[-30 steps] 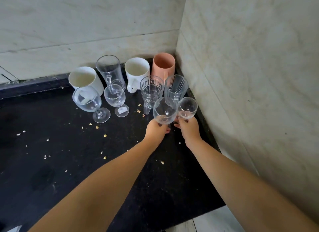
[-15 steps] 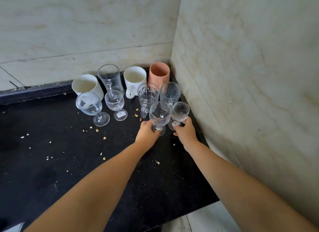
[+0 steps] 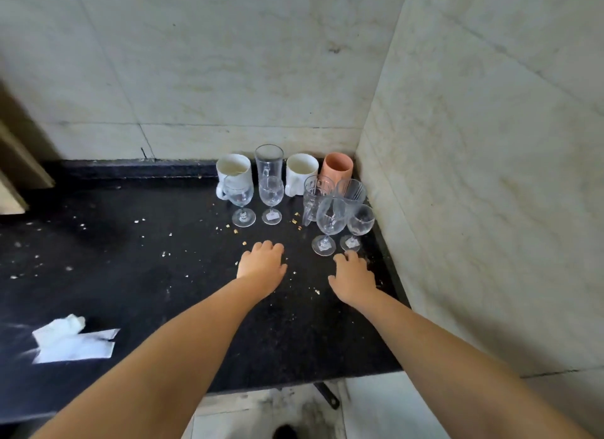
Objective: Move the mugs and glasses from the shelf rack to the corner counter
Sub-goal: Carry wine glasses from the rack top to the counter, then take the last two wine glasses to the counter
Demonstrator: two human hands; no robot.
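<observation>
Left hand [image 3: 261, 264]: I see it empty, fingers loose.
Right hand [image 3: 353, 273]: empty too, relaxed.
Labels: white sticker, unreadable, on a clear stemmed glass [image 3: 271, 199].
Surface: black speckled stone counter [image 3: 130, 275], crumbs, marble corner walls [image 3: 474, 177].

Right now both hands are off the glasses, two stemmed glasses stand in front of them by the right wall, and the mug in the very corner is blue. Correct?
Not quite: the head view shows the corner mug is orange-pink, not blue. The rest stands.
</observation>
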